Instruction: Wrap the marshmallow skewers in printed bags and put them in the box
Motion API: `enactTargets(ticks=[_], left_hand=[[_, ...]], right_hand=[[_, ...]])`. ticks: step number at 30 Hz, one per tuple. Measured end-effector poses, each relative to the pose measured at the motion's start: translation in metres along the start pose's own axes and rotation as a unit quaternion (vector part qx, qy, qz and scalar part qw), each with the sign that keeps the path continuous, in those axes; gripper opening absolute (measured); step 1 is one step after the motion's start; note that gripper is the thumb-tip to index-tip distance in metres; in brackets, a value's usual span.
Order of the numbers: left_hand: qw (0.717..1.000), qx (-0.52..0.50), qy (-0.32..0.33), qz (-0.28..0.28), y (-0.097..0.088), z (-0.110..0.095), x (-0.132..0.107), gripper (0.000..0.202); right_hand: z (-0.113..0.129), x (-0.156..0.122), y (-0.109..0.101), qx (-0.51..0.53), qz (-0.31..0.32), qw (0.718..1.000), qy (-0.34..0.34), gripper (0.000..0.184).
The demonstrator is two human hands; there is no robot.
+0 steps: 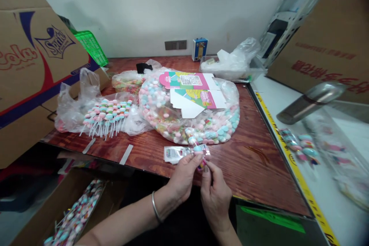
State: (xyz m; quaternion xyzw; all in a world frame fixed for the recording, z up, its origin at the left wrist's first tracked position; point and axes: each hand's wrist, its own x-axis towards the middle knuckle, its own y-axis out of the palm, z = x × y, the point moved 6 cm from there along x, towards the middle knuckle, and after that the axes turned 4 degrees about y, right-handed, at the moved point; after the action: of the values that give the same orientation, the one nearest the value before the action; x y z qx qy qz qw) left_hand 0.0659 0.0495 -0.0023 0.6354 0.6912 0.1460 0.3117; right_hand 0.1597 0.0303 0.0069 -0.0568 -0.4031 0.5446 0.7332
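Note:
My left hand (182, 177) and my right hand (215, 192) meet at the front edge of a wooden table (253, 161). Both pinch a small clear wrapped candy packet (198, 150) with pastel sweets inside. Just left of it a small white label or sachet (173, 154) lies on the table. Behind them sits a big clear bag of pastel candies (161, 111) with flat printed pink and green cartons (193, 90) on top. To the left, a bunch of pastel lollipops on white sticks (108, 117) lies on another plastic bag.
A large printed cardboard box (34, 65) stands at the left, a green basket (92, 46) behind it. A box of wrapped lollipops (77, 211) sits below the table. At right are a sealing machine surface with wrapped candy (302, 148) and a brown box (331, 42).

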Motion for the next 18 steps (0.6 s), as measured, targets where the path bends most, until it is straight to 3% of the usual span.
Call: enactTargets(ticks=[3,6,9,11,13,16,18], left_hand=[[0.999,0.010,-0.004,-0.041,-0.009,0.001,0.003,0.029],[0.998,0.020,-0.007,-0.062,-0.016,0.006,0.004,0.028],[0.999,0.030,-0.012,-0.034,-0.013,0.007,0.004,0.027],[1.000,0.004,-0.012,0.009,-0.008,0.003,0.003,0.027],[0.998,-0.026,-0.022,0.053,-0.003,-0.002,0.002,0.027],[0.994,-0.036,-0.071,0.077,-0.003,0.000,0.001,0.029],[0.992,-0.035,-0.099,0.065,-0.007,0.006,0.002,0.031]], right_hand=[[0.009,-0.001,0.002,-0.017,0.016,0.998,-0.053,0.025],[0.010,-0.002,0.004,-0.082,0.024,0.994,-0.063,0.026],[0.001,0.000,0.001,-0.072,0.017,0.997,-0.004,0.023],[-0.012,0.003,0.001,0.060,0.048,0.993,0.090,0.023],[-0.024,0.002,0.009,0.249,0.107,0.938,0.214,0.026],[-0.025,-0.006,0.025,0.475,0.188,0.774,0.373,0.028],[-0.019,-0.010,0.031,0.540,0.222,0.690,0.428,0.029]])
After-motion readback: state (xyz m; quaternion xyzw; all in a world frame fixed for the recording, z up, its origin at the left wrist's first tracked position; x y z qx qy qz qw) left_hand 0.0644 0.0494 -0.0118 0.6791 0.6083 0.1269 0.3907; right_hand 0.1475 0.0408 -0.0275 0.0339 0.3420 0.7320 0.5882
